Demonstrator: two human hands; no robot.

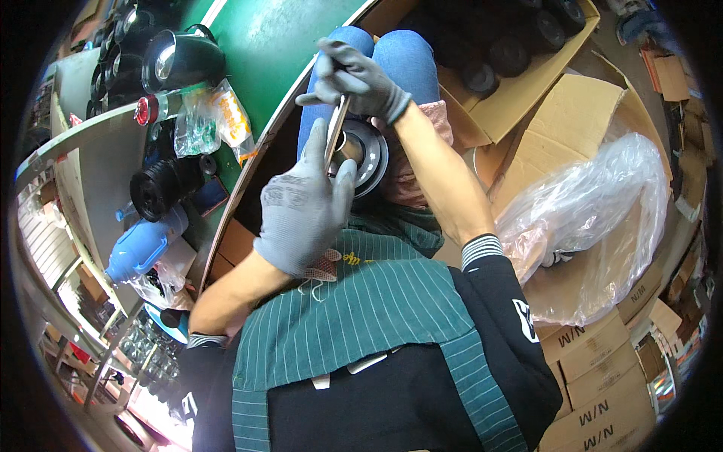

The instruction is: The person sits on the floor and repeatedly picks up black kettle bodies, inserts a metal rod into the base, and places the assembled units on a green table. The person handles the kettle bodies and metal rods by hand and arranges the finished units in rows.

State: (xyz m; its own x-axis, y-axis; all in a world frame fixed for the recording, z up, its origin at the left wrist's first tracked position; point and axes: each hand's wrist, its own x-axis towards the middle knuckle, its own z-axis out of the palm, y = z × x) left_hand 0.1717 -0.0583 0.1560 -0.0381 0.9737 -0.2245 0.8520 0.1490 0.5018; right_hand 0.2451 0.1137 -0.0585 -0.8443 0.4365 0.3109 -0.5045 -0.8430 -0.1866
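Note:
Both my hands wear grey work gloves. My left hand (301,207) has its index finger along one side of a thin metal-edged piece (337,129), seen nearly edge-on, and its thumb on the other side. The upper end of that piece meets the curled fingers of my right hand (360,81). Its full shape is hidden by the angle. Just beneath, over my lap, is a round black part (370,162) with a pale rim and a short metal tube (349,148) in its middle. My left thumb overlaps that tube.
A green-topped table (260,53) stands at my left with black pots (181,60) and plastic bags (215,124). A blue jug (147,245) is below its edge. To my right are open cardboard boxes (557,113), one with dark round parts, and clear plastic film (595,211).

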